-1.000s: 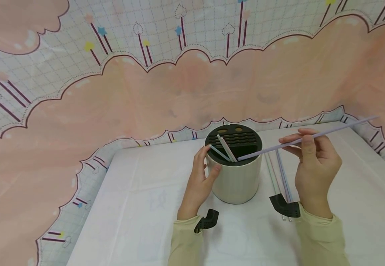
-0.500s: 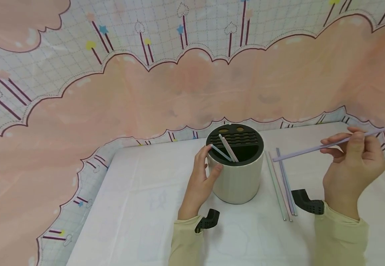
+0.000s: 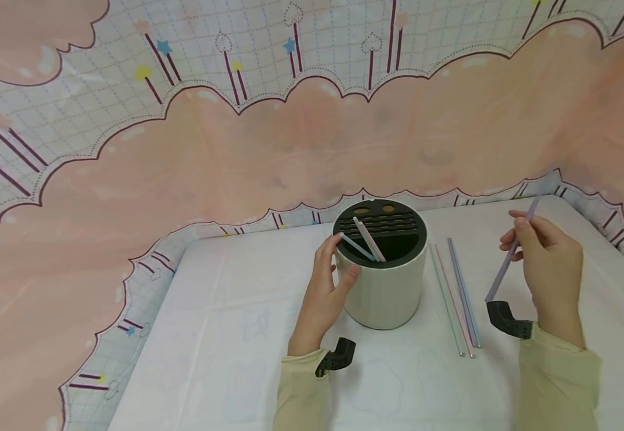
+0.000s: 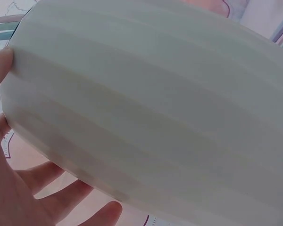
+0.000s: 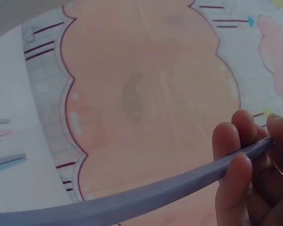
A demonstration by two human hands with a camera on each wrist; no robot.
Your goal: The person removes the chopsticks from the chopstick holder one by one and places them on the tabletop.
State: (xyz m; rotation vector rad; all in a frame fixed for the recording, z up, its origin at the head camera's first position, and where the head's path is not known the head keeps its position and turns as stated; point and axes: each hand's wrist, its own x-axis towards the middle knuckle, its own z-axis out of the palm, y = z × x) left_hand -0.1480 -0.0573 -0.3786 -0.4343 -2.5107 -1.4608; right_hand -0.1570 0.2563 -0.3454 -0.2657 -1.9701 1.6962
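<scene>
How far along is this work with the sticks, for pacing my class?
Unloading, it seems: the lilac stick has moved away from the container since a second ago. Done: four loose sticks on the table. In hand: the lilac stick, in the right hand. Remaining: leaning sticks in the container, which the left hand holds.

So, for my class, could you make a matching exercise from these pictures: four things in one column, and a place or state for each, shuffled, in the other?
Column 1
1. left hand
2. right hand
3. green stick
4. pale container

Column 2
A. lies on the white surface
B. has a black top
C. holds a purple stick
D. touches the container

Right pairs: 1-D, 2-C, 3-A, 4-B
</scene>
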